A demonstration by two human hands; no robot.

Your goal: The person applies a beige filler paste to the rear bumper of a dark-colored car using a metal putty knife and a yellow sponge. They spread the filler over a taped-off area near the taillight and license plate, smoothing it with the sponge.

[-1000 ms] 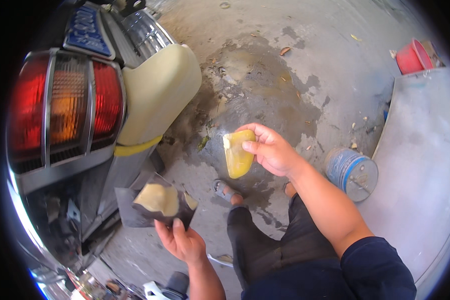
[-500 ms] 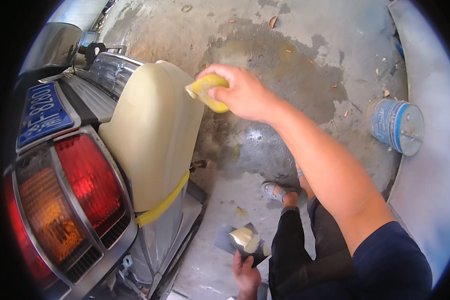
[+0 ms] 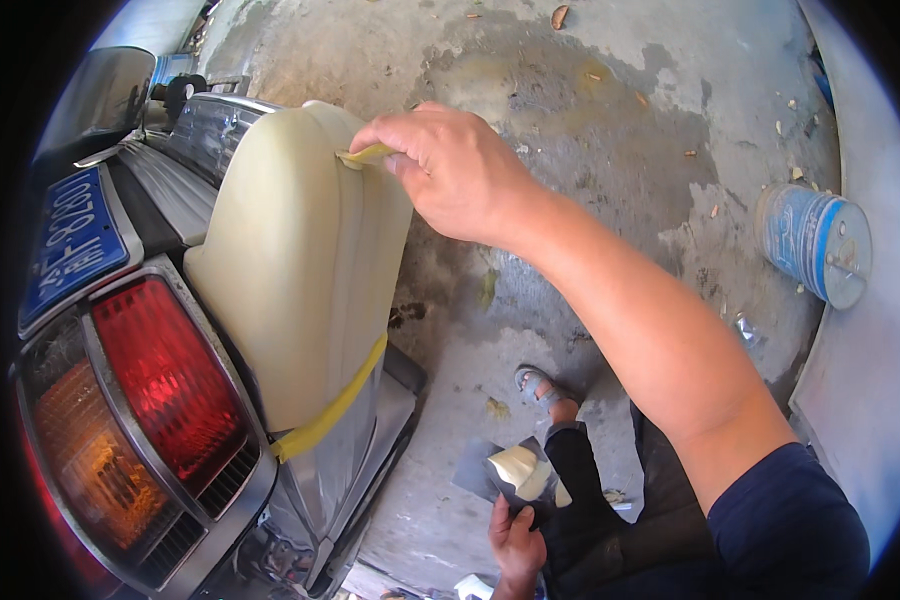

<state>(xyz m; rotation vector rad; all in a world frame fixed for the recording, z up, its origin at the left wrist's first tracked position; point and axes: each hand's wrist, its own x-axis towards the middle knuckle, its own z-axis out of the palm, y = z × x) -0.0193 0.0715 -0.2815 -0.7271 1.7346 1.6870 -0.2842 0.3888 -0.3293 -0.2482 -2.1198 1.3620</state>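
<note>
My right hand [image 3: 460, 175] pinches a yellow putty spreader [image 3: 370, 154], largely hidden by the fingers. Its edge meets the upper side of a rounded cream-coloured body panel [image 3: 280, 250] at the rear of a vehicle. Low in the picture, my left hand [image 3: 518, 548] grips a dark flat board [image 3: 473, 472] by its near edge. On that board lies a smooth mound of cream putty [image 3: 515, 467]. Yellow masking tape [image 3: 335, 412] runs along the panel's lower edge.
Left of the panel are a red and amber tail light [image 3: 170, 375] and a blue number plate [image 3: 75, 240]. A blue-banded paint bucket [image 3: 815, 245] lies on its side at the right, by a pale panel [image 3: 870, 330]. Damp patches and debris mark the concrete floor [image 3: 590, 130].
My right hand has moved slightly left, bringing the spreader from beside the panel onto its surface. The left hand with the board sits a little lower and farther right in view.
</note>
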